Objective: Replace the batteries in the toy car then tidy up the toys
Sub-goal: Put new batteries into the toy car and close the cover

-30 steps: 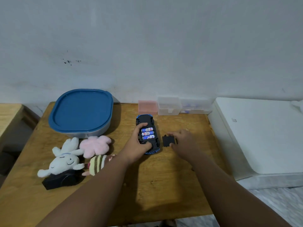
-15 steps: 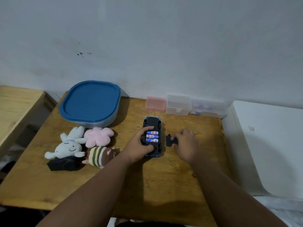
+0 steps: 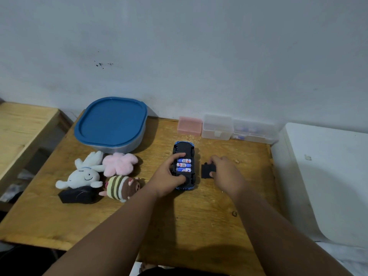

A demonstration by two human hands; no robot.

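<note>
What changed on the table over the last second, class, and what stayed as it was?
Little moved. The right hand closed its fingers around the black cover lying beside the car; it is still on the table. The left hand still steadies the upturned car, three batteries showing. The plush toys and blue box are unmoved.

Both bare forearms are stretched forward side by side, with the left hand (image 3: pixel 169 177) curled in a loose pinch, thumb and forefinger spread apart, and the right hand (image 3: pixel 224 174) held palm down, its fingertips (image 3: pixel 212 173) bent inward to the left.
</note>
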